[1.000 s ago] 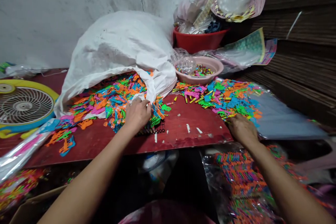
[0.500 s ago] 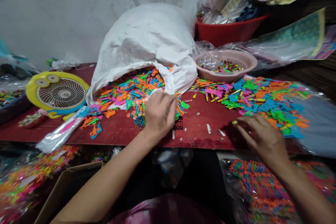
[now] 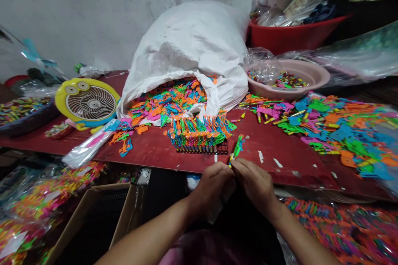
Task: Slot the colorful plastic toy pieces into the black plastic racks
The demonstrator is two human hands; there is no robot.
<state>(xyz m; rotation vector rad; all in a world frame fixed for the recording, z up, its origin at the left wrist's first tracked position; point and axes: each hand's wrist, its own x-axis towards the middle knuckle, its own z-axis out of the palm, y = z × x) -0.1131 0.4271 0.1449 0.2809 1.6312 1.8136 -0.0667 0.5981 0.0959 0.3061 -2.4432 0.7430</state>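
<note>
My left hand (image 3: 213, 184) and my right hand (image 3: 256, 184) meet at the red table's (image 3: 149, 151) near edge. Together they pinch a small green plastic toy piece (image 3: 238, 148) that sticks up from the fingertips. Just beyond them stands a black rack (image 3: 200, 147) packed with upright coloured pieces. Behind it a white sack (image 3: 192, 49) lies open, spilling orange, blue, pink and green plastic pieces (image 3: 168, 101). A second heap of the same pieces (image 3: 329, 126) spreads over the table's right side.
A pink bowl (image 3: 311, 75) with small coloured bits and a red basin (image 3: 289, 35) stand at the back right. A yellow cartoon fan (image 3: 87, 101) sits left. Below the table are a cardboard box (image 3: 93, 215) and bags of packed pieces (image 3: 336, 232).
My left hand left the rack and my right hand left the right heap. Both came together at the near edge with a green piece. The view swung to the left.
</note>
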